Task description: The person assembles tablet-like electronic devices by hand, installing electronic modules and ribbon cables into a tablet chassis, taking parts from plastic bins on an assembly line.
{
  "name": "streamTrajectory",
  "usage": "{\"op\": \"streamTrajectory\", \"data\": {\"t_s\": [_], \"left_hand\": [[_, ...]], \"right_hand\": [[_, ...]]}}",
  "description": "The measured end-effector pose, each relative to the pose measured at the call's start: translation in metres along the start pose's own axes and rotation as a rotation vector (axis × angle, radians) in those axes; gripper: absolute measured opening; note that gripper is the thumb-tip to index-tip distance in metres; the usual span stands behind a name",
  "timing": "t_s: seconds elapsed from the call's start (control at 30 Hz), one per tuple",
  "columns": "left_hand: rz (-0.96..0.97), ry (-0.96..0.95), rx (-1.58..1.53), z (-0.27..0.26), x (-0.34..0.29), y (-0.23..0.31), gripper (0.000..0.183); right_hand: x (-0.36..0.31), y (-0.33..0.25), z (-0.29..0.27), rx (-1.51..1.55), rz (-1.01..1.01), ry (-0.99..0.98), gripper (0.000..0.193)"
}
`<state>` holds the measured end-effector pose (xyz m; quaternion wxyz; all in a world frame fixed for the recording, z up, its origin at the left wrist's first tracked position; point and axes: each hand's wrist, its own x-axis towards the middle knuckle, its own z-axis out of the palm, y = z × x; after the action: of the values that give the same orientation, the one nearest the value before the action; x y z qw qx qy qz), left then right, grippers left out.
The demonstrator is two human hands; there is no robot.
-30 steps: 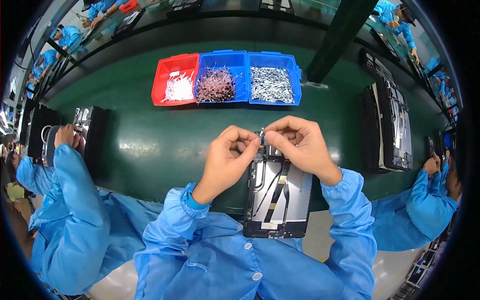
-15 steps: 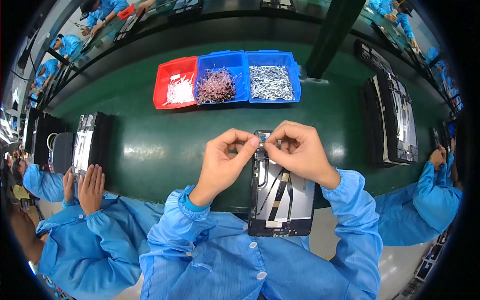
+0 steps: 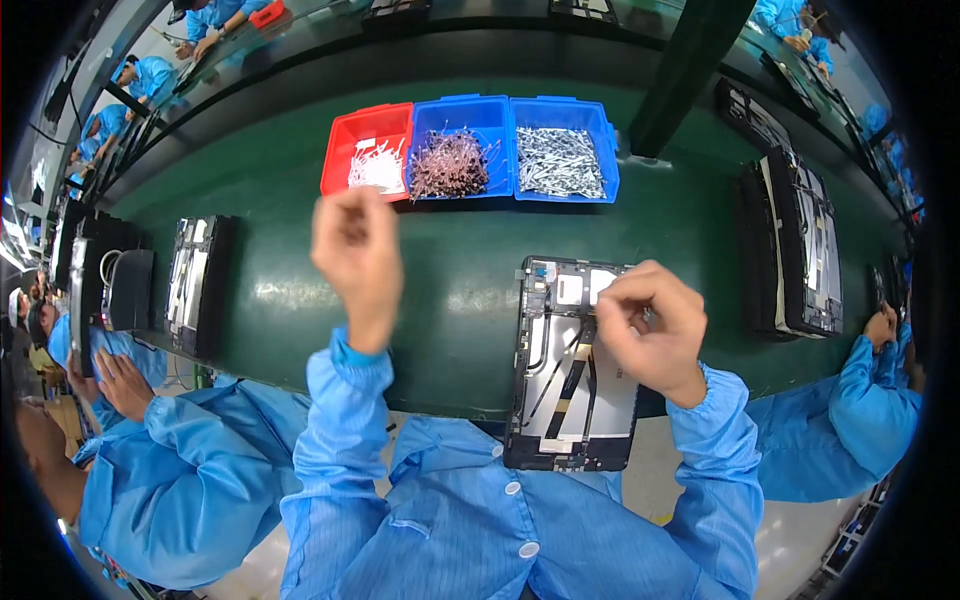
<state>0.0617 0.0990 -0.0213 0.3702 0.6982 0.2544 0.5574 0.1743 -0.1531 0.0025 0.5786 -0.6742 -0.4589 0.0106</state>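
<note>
An opened tablet [image 3: 570,370], its back off, lies in front of me with its near end over the table edge. Its inside shows black cables, a silvery plate and a board at the far end. My right hand [image 3: 655,325] is over the tablet's upper right part, thumb and fingers curled closed; whatever they hold, if anything, is hidden. Just in front of the red bin [image 3: 338,160] of small white parts, my left hand [image 3: 360,260] is raised, its fingers smeared by motion.
Next to the red bin stand a blue bin [image 3: 480,115] of brownish wired parts and a blue bin [image 3: 612,170] of silvery parts. Stacked tablets [image 3: 815,250] stand at right, more tablets [image 3: 190,280] at left. A dark post [image 3: 680,85] rises behind. Co-workers sit on both sides.
My left hand has left the tablet's top and moved up and left to the red bin. My right hand has drawn right and down, uncovering the tablet's far end. The left co-worker's hands have moved left.
</note>
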Motion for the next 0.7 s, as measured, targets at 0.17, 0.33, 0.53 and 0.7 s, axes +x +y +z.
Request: {"op": "streamTrajectory", "data": {"t_s": [0.17,0.33,0.53,0.7], "left_hand": [[0.183,-0.296,0.762,-0.038,0.009,-0.037,0.021],[-0.466,-1.097,0.272,-0.038,-0.052,0.038,0.046],[-0.655,-1.104,-0.101,-0.027,-0.108,0.049,0.056],[-1.163,-1.035,-0.561,-0.008,-0.108,0.057,0.027]], "right_hand": [[-0.014,0.011,-0.016,0.421,0.428,0.073,0.005],[-0.046,0.029,-0.021,0.329,0.465,0.124,0.006],[-0.067,0.037,0.0,0.209,0.314,0.227,0.009],[-0.065,0.029,0.014,0.439,0.325,0.22,0.007]]}}
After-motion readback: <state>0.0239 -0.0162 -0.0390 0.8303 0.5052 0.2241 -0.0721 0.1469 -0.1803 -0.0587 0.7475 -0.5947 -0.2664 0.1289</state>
